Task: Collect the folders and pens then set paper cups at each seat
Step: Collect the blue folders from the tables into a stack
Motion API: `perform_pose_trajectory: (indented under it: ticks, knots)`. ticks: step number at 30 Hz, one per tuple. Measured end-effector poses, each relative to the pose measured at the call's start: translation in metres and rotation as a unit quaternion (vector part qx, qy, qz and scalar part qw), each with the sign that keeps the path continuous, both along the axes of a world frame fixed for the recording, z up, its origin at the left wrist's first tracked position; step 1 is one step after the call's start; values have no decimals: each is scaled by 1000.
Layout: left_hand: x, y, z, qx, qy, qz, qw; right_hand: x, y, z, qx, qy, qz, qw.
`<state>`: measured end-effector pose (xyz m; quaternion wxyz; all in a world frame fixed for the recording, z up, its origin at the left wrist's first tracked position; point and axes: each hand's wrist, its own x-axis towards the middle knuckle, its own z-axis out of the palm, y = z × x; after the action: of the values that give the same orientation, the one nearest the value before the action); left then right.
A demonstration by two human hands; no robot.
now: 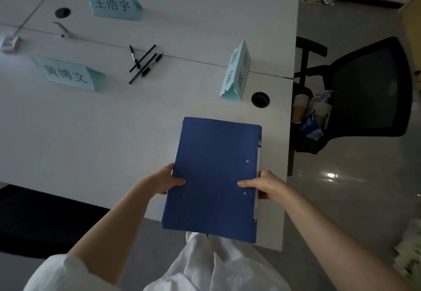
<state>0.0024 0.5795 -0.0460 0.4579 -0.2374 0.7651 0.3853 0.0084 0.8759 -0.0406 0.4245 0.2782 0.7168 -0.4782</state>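
Note:
A stack of blue folders (pixel 214 176) lies at the near right corner of the white table (pixel 102 131), its near end hanging over the table's edge. My left hand (pixel 167 180) grips the stack's left edge and my right hand (pixel 265 184) grips its right edge, thumbs on top. Several black pens (pixel 144 62) lie bunched together in the middle of the table, well beyond the folders. Stacks of paper cups (pixel 311 110) rest on the seat of a black office chair at the right.
Three pale blue name cards stand on the table: one far back (pixel 114 3), one at the left (pixel 68 73), one near the right end (pixel 238 72). Cable holes (pixel 260 99) pierce the tabletop. The black mesh chair (pixel 369 90) sits past the table's right end.

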Motion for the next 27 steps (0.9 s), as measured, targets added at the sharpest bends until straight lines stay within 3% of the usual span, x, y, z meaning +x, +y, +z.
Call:
perform_pose_trajectory:
  ticks: [8,16,23,27]
  knots:
    - [8,10,-4,-5,8,50,999,-4,-4,-1,-14,-49,-4,999]
    - [16,11,-3,3,54,131,990,-3,-8,2,22,-23,-27,999]
    - [12,-8,8,58,59,167,982,-10,-31,30,172,112,38,978]
    - [3,-47,18,79,116,167,976,-13,-70,55,186,190,31,964]
